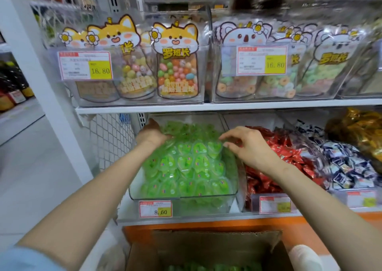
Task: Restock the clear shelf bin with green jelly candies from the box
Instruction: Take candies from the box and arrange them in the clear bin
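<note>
Fingertips point(225, 145) of splayed right hand point(249, 145) on green jelly candies point(186, 167), clear bin point(186, 197); left hand point(152, 133) deeper, grip unclear

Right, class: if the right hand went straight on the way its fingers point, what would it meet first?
The right hand points left and slightly down, so it would most likely meet the heap of green jelly candies in the clear bin first; exact depth is unclear.

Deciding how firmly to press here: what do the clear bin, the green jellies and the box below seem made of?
Clear bin: rigid transparent plastic, glossy; contents show through and its rim catches light. Green jelly candies: apparently small plastic cups with film lids, shiny glints. Box: brown cardboard, matte, with a rough flap edge.
</note>
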Demonstrator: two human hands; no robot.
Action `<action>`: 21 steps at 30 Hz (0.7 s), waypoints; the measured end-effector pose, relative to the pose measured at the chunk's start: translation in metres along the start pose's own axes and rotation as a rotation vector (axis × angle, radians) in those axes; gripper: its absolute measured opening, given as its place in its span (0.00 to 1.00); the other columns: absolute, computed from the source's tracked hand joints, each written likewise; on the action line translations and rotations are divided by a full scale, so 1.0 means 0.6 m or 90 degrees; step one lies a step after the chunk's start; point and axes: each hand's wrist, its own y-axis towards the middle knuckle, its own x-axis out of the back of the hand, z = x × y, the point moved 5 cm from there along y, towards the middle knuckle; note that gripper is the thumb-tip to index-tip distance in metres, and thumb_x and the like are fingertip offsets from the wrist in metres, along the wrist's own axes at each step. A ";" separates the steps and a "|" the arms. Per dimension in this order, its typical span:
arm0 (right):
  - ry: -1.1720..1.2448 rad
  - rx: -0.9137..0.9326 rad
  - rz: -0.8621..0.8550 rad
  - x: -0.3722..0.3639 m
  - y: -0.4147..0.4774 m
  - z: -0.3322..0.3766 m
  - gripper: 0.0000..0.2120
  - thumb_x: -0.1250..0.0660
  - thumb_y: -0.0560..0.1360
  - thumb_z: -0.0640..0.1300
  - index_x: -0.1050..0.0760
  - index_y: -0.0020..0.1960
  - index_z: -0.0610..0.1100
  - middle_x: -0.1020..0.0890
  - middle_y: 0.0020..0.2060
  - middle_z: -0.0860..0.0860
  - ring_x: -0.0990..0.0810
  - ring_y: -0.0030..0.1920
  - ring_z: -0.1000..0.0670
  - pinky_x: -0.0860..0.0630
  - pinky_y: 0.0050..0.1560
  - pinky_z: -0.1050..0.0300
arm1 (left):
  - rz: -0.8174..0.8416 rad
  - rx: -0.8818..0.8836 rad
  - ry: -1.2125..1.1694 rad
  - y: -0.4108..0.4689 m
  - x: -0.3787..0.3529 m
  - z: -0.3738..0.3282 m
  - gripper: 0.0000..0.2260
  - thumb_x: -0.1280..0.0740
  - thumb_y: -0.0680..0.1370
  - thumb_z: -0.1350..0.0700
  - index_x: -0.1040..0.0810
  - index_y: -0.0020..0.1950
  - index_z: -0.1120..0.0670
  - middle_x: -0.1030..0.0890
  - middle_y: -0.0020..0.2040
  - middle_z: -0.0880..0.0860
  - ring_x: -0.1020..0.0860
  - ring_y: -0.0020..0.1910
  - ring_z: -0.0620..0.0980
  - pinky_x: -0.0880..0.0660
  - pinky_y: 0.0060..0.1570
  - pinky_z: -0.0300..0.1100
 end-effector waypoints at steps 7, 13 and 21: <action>0.069 -0.011 0.016 -0.011 -0.008 0.026 0.11 0.30 0.71 0.34 0.19 0.52 0.43 0.18 0.46 0.47 0.20 0.43 0.49 0.33 0.45 0.78 | -0.051 -0.091 -0.213 -0.094 0.036 0.001 0.24 0.27 0.70 0.46 0.25 0.59 0.59 0.21 0.57 0.57 0.22 0.53 0.57 0.23 0.51 0.48; 0.215 -0.020 0.053 -0.037 -0.020 0.070 0.27 0.24 0.67 0.44 0.28 0.65 0.48 0.21 0.53 0.51 0.22 0.49 0.52 0.27 0.52 0.64 | 0.404 0.180 -1.096 -0.175 -0.036 -0.038 0.11 0.40 0.79 0.59 0.27 0.53 0.67 0.21 0.46 0.67 0.17 0.35 0.58 0.20 0.31 0.43; 0.070 -0.020 0.020 -0.066 -0.020 0.072 0.32 0.24 0.62 0.58 0.26 0.63 0.48 0.22 0.51 0.51 0.25 0.52 0.51 0.29 0.56 0.55 | 0.452 0.157 -1.180 -0.195 -0.066 -0.067 0.14 0.46 0.82 0.59 0.24 0.46 0.63 0.18 0.40 0.62 0.17 0.33 0.56 0.25 0.23 0.35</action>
